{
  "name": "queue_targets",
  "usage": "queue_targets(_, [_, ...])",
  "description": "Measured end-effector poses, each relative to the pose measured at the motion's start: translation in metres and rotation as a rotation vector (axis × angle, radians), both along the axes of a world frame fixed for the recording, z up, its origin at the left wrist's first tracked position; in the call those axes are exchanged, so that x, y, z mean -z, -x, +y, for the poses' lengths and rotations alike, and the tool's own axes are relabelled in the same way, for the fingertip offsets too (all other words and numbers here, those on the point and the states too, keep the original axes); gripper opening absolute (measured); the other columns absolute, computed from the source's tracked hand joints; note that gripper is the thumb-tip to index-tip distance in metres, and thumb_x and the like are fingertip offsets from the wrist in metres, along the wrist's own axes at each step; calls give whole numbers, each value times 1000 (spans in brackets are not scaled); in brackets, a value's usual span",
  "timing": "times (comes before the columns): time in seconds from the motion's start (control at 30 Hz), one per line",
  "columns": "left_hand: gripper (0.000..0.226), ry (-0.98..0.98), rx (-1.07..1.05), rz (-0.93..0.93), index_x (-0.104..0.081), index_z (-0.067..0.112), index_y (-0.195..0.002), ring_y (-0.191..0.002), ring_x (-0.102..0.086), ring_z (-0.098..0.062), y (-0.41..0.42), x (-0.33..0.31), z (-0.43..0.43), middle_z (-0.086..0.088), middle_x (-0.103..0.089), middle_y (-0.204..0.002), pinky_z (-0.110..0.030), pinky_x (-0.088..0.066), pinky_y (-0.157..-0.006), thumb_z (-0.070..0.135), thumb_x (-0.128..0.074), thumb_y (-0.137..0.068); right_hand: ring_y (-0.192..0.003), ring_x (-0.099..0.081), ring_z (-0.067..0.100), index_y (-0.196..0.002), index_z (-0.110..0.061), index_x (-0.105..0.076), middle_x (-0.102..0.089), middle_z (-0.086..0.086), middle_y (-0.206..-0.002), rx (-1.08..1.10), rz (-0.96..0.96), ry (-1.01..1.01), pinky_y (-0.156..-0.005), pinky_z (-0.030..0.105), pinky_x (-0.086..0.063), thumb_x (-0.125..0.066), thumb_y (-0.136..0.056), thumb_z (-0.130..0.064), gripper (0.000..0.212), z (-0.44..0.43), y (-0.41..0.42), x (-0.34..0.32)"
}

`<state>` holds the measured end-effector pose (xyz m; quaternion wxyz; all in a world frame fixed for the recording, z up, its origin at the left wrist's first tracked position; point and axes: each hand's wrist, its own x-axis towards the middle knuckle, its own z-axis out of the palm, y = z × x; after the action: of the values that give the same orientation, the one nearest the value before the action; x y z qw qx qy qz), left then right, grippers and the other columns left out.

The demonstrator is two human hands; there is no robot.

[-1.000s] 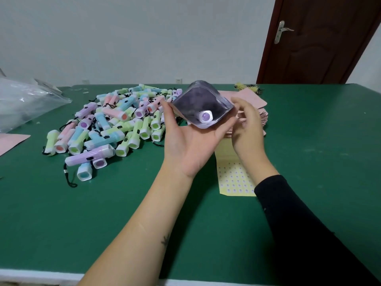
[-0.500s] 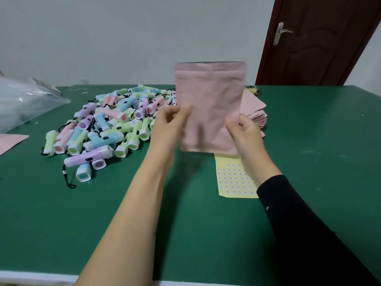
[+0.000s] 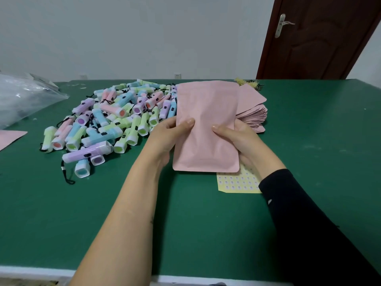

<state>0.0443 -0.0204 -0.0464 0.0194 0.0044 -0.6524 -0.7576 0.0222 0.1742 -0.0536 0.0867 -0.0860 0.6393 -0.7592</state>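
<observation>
A pink pouch [image 3: 206,112] stands upright above the green table [image 3: 103,213], held from both sides. My left hand [image 3: 167,135] grips its left edge with the thumb on the front. My right hand [image 3: 237,137] grips its right edge, thumb also pressing the front. The pouch bulges slightly; whatever is inside is hidden. A pile of pastel flashlights [image 3: 115,118] with black cords lies left of the pouch.
A stack of flat pink pouches [image 3: 253,112] sits behind my right hand. A yellow sticker sheet [image 3: 237,182] lies under the pouch. A clear plastic bag [image 3: 22,98] is at far left, with another pink pouch [image 3: 10,137] near it. A brown door [image 3: 317,38] stands behind.
The pouch, earlier tilted with its open mouth showing a purple flashlight inside, was raised upright and has now come down lower, with both hands gripping its sides.
</observation>
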Motion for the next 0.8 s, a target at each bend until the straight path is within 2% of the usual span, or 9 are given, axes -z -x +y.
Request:
queue_targets(0.1, [7, -38, -20, -23, -75, 14, -91, -73, -73, -16, 0, -2, 2, -4, -77, -89, -25, -57, -63, 18, -73, -86, -100, -71, 23, -119, -10, -62, -74, 4, -107, 15, -8, 23, -83, 34, -58, -76, -82, -14, 39, 0, 2, 2])
queue_targets(0.23, [4, -53, -93, -19, -73, 12, -90, -68, -72, -14, -2, -2, 6, -1, -77, -80, -22, -55, -58, 12, -74, -85, -100, -71, 22, -117, -12, -63, -74, 4, -107, 30, 15, -13, -87, 38, -55, -76, -81, -14, 38, -3, 3, 6])
queue_targets(0.4, [19, -68, -12, -45, -73, 14, -99, -82, -74, -19, -5, -3, 8, -3, -77, -96, -27, -58, -65, 22, -77, -83, -97, -72, 22, -111, -11, -67, -75, 5, -104, 65, 9, 21, -84, 36, -57, -74, -84, -14, 28, -6, 2, 6])
queue_targets(0.57, [10, -42, -58, -47, -71, 15, -93, -72, -73, -14, -4, 0, 10, -1, -77, -87, -22, -55, -59, 15, -76, -84, -93, -73, 21, -105, -11, -71, -76, 4, -100, 49, -28, 28, -79, 32, -58, -77, -82, -22, 26, -8, -3, 5])
queue_targets(0.73, [21, -10, -52, -28, -73, 17, -99, -80, -75, -17, -5, 1, 12, 0, -77, -93, -23, -57, -63, 21, -80, -80, -88, -74, 19, -102, -13, -72, -76, 3, -96, 36, -16, 35, -67, 26, -58, -78, -80, -21, 24, -12, -9, 3])
queue_targets(0.8, [22, -2, -47, -20, -73, 19, -99, -83, -75, -18, -5, 1, 12, 0, -77, -95, -24, -57, -65, 22, -81, -79, -90, -73, 20, -104, -13, -71, -76, 3, -98, 35, -17, 36, -70, 28, -59, -79, -80, -22, 26, -12, -9, 2])
